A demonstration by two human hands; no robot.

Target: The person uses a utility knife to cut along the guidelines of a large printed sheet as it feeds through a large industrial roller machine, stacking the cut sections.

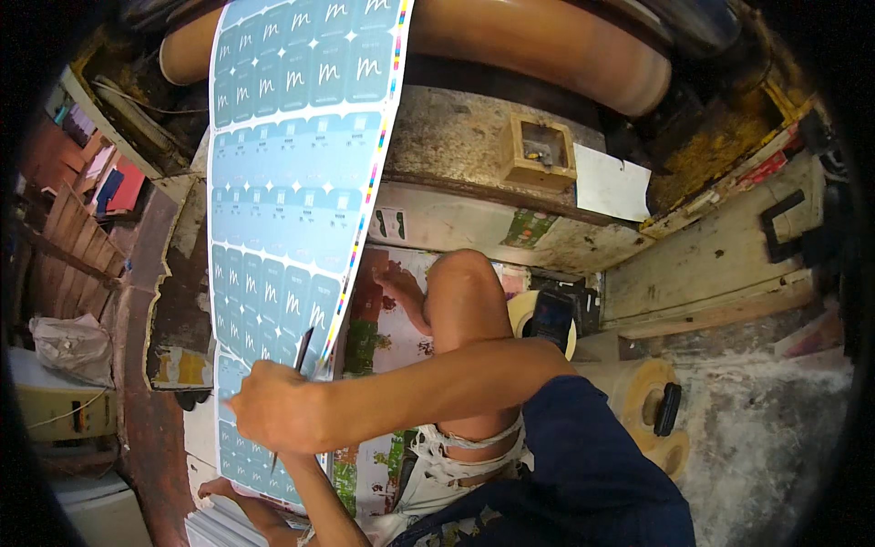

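Observation:
A long printed sheet [283, 182], blue and teal with rows of rounded label shapes and a strip of colour patches along its right edge, hangs from a roller down toward me. My right hand [273, 406], reaching across from the right, is closed over the lower part of the sheet. It grips a thin dark blade-like tool [306, 346], whose upper end sticks up above the fist and whose thin lower end shows below. My left forearm [321, 497] rises from the lower edge to just under the right hand; the left hand's fingers are hidden there.
A large brown roller [538, 46] spans the top. On the worn ledge sit a small wooden box [540, 150] and a white paper [612, 182]. Tape-like rolls [643, 387] lie at right, and stacked white sheets [214, 527] at lower left. My bent knee [469, 283] rises in the middle.

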